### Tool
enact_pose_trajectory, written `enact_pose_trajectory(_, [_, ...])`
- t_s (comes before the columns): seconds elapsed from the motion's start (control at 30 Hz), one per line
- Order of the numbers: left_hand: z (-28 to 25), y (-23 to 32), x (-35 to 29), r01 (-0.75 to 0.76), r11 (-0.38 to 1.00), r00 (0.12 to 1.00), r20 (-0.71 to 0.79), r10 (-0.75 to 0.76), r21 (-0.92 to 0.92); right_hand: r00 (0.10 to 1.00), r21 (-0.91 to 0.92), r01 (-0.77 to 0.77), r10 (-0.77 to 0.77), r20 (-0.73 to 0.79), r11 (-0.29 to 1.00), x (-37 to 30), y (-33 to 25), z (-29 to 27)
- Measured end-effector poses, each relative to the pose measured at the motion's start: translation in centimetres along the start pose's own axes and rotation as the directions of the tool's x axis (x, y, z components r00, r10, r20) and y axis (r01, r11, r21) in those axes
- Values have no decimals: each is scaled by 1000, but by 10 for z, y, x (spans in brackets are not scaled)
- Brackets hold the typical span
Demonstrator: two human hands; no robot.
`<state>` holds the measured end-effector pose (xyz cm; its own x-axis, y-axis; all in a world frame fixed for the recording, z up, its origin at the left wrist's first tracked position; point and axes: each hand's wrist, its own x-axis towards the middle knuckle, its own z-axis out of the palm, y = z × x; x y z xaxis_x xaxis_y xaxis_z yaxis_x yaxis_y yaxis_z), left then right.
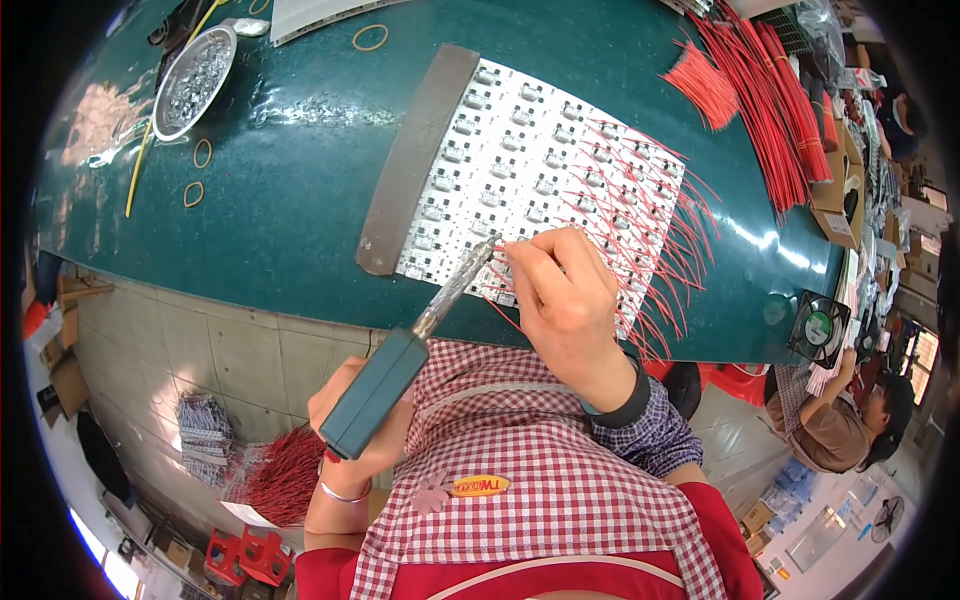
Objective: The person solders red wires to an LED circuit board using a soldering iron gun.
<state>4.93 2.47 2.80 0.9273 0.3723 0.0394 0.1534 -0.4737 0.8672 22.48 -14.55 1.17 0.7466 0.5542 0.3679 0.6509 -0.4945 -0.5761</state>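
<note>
My left hand (388,448) is wrapped round the green body of a soldering gun (375,392). Its metal barrel points up and right, and the tip meets a white panel of circuit boards (482,150) near its lower edge. Right beside that tip, my right hand (570,305) pinches a thin red wire between thumb and forefinger. The wire's end at the board is mostly hidden by the fingertips. Many red wires (690,235) stand out from the panel's right part, while rows of small dark components cover the left part. A flat dark bar (418,165) lies along the panel's left edge.
On the green table (290,200), a metal bowl (196,82) of shiny bits stands at far left, near several rubber bands (370,38). Red wire bundles (765,110) lie at far right, with a small fan (820,328) below. Another person (835,415) sits at the right.
</note>
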Motion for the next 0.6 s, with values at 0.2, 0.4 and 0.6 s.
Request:
enact_pose_trajectory(0.2, [-2, -9, -11, 34, 999, 999, -35, -34, -11, 1000, -5, -4, 4, 2, 1000, 1, -1, -1])
enact_pose_trajectory(0.4, [1, -5, -10, 66, 997, 995, -70, -69, -39, 1000, 7, 4, -4, -26, 1000, 3, -2, -7])
enact_pose_trajectory(0.6, [4, -6, -8, 79, 995, 995, -57, -82, -57, 998, 40, -47, 48, -30, 998, 10, 5, -10])
